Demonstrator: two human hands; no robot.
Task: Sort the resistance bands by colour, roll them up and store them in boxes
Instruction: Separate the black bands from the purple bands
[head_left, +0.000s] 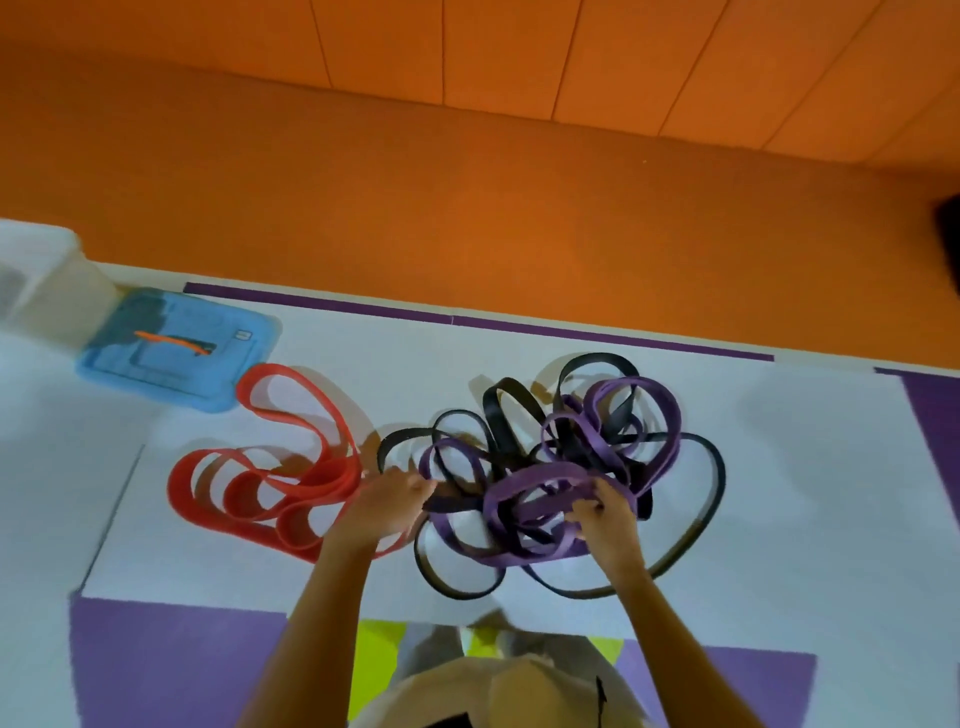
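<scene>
Tangle: flat purple rubber bands (563, 475) interlaced with flat black rubber bands (506, 410), one loose heap of open loops. It lies directly ahead of the right hand and to the right of the left hand.

Right hand (605, 519): forearm extended forward, palm down, fingers curled into the near purple loops and gripping them at the heap's near edge.

Left hand (392, 496): forearm extended forward, back of hand up, fingertips reaching right to a black strap at the heap's left edge. Motion blur; cannot tell whether it pinches the strap or only touches it.

Flat red rubber bands (270, 470): separate pile of wide, smooth loops standing on edge, just left of the left hand. Their near ends pass under or beside that wrist; cannot tell which. No red mixed into the tangle.

Blue square plastic lid with an orange handle (171, 353): well beyond and left of the left hand, past the red pile. Translucent white plastic container (52, 280): further left, touching or overlapping the lid's far corner.

Surface: matte white floor mat (779, 493), purple strip (467, 319) along its far edge, purple panels at the right edge and beside the arms. A yellow-green patch (374, 665) shows between the forearms. Beyond the mat is orange flooring (519, 208), then an orange panelled wall (623, 52).
</scene>
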